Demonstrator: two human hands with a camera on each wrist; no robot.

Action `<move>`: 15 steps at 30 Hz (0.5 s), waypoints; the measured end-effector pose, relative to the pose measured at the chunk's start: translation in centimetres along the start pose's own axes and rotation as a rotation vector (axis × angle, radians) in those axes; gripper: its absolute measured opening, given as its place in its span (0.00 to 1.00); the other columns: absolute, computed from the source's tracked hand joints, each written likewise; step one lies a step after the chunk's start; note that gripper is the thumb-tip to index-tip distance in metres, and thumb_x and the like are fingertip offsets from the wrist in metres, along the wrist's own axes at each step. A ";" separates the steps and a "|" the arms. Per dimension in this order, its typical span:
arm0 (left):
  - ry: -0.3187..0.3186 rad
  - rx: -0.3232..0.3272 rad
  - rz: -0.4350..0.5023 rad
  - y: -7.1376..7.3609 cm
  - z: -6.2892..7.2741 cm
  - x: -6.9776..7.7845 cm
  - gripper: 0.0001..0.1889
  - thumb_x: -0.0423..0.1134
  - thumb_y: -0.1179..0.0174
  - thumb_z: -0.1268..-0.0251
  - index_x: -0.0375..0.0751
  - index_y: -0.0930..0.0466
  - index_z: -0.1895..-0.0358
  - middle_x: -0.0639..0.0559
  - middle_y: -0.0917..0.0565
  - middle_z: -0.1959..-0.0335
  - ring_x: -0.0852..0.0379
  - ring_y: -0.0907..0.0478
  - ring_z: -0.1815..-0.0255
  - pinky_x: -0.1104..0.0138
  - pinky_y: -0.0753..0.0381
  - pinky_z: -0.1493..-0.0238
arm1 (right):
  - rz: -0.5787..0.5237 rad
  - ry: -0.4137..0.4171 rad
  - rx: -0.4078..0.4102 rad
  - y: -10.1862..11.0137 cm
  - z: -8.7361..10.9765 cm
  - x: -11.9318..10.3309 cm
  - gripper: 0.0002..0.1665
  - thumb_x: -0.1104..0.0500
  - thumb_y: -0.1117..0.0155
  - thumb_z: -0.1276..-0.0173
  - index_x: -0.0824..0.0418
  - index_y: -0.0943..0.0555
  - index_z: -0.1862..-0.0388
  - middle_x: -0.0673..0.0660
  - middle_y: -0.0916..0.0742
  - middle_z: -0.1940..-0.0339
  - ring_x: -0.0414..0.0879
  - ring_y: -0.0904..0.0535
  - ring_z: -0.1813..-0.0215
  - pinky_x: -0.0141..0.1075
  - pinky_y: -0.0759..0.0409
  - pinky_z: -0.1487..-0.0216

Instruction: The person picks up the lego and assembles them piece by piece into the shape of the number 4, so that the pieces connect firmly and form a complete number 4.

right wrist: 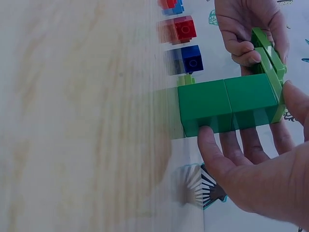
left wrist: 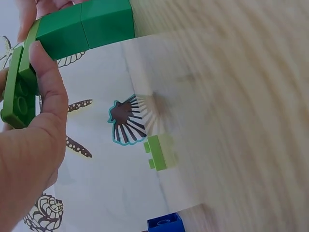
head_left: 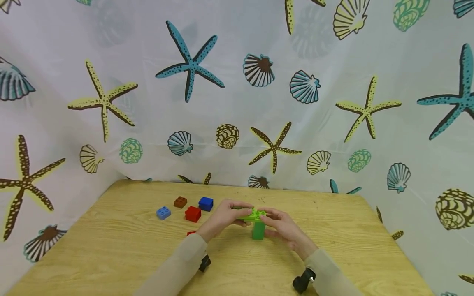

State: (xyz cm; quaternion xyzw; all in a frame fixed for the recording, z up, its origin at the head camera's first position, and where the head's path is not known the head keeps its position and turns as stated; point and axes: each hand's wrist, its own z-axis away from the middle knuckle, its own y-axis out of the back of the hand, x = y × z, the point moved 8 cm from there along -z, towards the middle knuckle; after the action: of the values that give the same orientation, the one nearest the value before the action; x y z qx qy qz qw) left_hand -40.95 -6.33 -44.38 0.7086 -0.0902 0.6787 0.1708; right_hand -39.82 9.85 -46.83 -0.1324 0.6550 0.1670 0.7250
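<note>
Pinching lime plates [head_left: 255, 215] is the left grip [head_left: 224, 217]; right grip [head_left: 288, 229] clasps green blocks [head_left: 258, 232] beneath.

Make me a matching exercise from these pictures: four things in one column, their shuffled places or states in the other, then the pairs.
Things:
1. left hand
2. dark green blocks
3. light blue brick
4. light green bricks

Places or states:
A. at the top of the stack
B. farthest left of the bricks in the head view
C. holding part of the stack
D. forming the stack's lower part

Pairs: 1-C, 2-D, 3-B, 4-A
</note>
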 end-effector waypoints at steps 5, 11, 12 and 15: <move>0.033 0.008 0.012 0.0 -0.1 0.1 0.17 0.39 0.37 0.33 0.34 0.18 0.44 0.40 0.17 0.48 0.54 0.13 0.65 0.62 0.14 0.59 | -0.005 -0.005 -0.005 -0.1 0.0 -0.1 0.31 0.48 0.39 0.28 0.59 0.28 0.31 0.58 0.22 0.39 0.45 0.22 0.44 0.49 0.22 0.39; 0.077 -0.013 0.019 0.0 -0.2 0.3 0.19 0.35 0.37 0.33 0.30 0.20 0.42 0.38 0.18 0.47 0.51 0.12 0.64 0.59 0.14 0.56 | -0.018 -0.003 -0.008 -0.2 0.0 -0.2 0.29 0.50 0.41 0.26 0.60 0.29 0.31 0.56 0.21 0.41 0.46 0.22 0.44 0.51 0.24 0.38; 0.081 -0.019 0.022 0.0 -0.2 0.4 0.19 0.35 0.37 0.33 0.30 0.20 0.42 0.38 0.18 0.46 0.51 0.12 0.64 0.58 0.14 0.56 | -0.016 -0.002 -0.009 -0.2 0.1 -0.2 0.29 0.50 0.41 0.26 0.60 0.29 0.31 0.56 0.20 0.41 0.46 0.22 0.44 0.51 0.24 0.38; 0.085 -0.035 0.025 0.1 -0.2 0.4 0.19 0.35 0.38 0.33 0.31 0.20 0.42 0.38 0.18 0.46 0.51 0.13 0.63 0.58 0.14 0.56 | -0.007 0.000 -0.015 -0.2 0.1 -0.2 0.29 0.49 0.40 0.27 0.59 0.28 0.32 0.56 0.21 0.41 0.45 0.22 0.44 0.51 0.24 0.38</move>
State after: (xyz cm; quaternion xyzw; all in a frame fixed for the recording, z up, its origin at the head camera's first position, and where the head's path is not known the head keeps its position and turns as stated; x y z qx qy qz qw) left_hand -41.16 -6.27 -44.02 0.6750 -0.1038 0.7084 0.1784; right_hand -39.63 9.69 -46.60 -0.1401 0.6534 0.1696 0.7244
